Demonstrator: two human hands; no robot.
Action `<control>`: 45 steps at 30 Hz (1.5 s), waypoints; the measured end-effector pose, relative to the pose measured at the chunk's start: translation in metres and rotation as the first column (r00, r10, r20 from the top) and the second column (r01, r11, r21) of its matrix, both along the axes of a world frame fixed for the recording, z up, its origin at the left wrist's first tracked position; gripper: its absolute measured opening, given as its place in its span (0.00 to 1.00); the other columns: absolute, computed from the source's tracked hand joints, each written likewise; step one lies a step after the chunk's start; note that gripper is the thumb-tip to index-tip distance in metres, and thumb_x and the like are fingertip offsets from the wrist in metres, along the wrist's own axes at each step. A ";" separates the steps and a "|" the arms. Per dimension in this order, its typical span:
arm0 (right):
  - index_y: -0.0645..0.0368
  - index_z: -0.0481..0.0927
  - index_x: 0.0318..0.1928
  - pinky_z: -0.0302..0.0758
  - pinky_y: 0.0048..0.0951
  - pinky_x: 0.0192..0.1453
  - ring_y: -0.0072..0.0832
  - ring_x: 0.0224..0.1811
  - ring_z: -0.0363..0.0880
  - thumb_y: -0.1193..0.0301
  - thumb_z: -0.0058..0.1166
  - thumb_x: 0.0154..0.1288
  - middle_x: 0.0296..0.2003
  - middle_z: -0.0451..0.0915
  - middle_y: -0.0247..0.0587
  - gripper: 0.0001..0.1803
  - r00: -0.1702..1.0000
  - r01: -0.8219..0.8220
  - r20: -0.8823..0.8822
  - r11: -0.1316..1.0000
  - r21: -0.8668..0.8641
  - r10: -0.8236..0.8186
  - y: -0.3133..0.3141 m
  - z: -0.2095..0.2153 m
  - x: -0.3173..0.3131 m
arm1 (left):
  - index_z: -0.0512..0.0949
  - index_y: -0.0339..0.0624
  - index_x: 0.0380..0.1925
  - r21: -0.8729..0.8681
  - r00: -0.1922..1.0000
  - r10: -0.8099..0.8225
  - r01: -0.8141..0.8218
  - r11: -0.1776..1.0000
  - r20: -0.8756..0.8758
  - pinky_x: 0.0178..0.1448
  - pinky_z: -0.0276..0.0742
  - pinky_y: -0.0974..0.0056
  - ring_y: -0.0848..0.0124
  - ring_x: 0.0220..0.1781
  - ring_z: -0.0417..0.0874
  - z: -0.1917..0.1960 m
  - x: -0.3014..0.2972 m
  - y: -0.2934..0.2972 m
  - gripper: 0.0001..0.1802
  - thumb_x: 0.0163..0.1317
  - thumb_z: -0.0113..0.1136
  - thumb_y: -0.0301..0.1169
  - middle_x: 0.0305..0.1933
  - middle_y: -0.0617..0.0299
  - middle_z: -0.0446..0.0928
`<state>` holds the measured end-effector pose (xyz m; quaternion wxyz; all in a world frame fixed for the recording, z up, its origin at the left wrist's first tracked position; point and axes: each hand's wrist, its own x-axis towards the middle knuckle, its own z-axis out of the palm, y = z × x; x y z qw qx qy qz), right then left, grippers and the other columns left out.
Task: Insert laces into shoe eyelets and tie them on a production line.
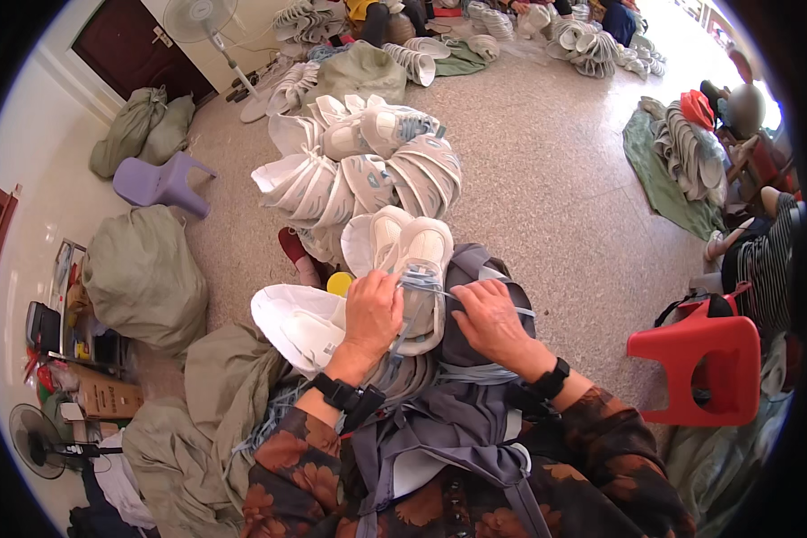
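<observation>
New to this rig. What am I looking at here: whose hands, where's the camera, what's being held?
There is no robot: one fisheye camera worn on a person's head looks down, so edges bend. The forearms from the bottom edge are that person's own. The left hand grips a white shoe on the lap; the right hand pinches its pale blue lace. A pile of similar shoes lies on the speckled floor ahead, with green sacks at left and a red stool at right.

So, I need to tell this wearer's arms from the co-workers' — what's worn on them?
Both forearms wear dark sleeves with a rust-orange floral print. A black band with a small black unit sits on each wrist. The left hand and right hand are bare, ungloved.
</observation>
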<state>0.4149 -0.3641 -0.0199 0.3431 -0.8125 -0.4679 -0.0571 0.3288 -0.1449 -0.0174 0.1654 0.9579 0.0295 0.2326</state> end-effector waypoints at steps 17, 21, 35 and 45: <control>0.59 0.81 0.38 0.72 0.41 0.57 0.42 0.37 0.82 0.75 0.57 0.67 0.29 0.82 0.44 0.02 0.963 0.013 -0.268 0.990 0.143 0.026 0.008 -0.007 -0.006 | 0.80 0.39 0.46 -0.047 0.999 0.015 -0.013 0.999 0.043 0.61 0.69 0.51 0.54 0.49 0.79 0.000 0.000 -0.003 0.14 0.60 0.63 0.25 0.43 0.55 0.78; 0.60 0.80 0.40 0.76 0.46 0.46 0.50 0.36 0.82 0.73 0.56 0.67 0.32 0.83 0.51 0.04 0.953 -0.022 -0.299 0.995 0.093 0.049 0.004 -0.008 -0.013 | 0.80 0.43 0.43 -0.004 0.995 -0.010 0.010 1.000 0.102 0.69 0.64 0.47 0.58 0.50 0.79 0.008 0.001 -0.011 0.11 0.60 0.65 0.29 0.43 0.59 0.77; 0.62 0.75 0.36 0.76 0.49 0.37 0.56 0.35 0.80 0.70 0.56 0.69 0.29 0.80 0.56 0.08 0.873 -0.104 -0.466 0.989 0.106 0.142 0.009 -0.007 -0.026 | 0.82 0.44 0.31 0.307 0.984 -0.057 0.107 0.946 -0.167 0.78 0.48 0.34 0.58 0.51 0.76 0.004 0.022 -0.033 0.05 0.57 0.60 0.30 0.37 0.59 0.76; 0.61 0.75 0.35 0.76 0.50 0.37 0.56 0.35 0.81 0.68 0.56 0.69 0.29 0.80 0.55 0.10 0.873 -0.069 -0.474 0.992 0.103 0.110 0.007 -0.011 -0.023 | 0.80 0.46 0.34 0.298 0.989 -0.113 0.137 0.945 -0.096 0.76 0.51 0.38 0.60 0.48 0.77 -0.009 0.013 -0.032 0.05 0.58 0.58 0.30 0.35 0.61 0.75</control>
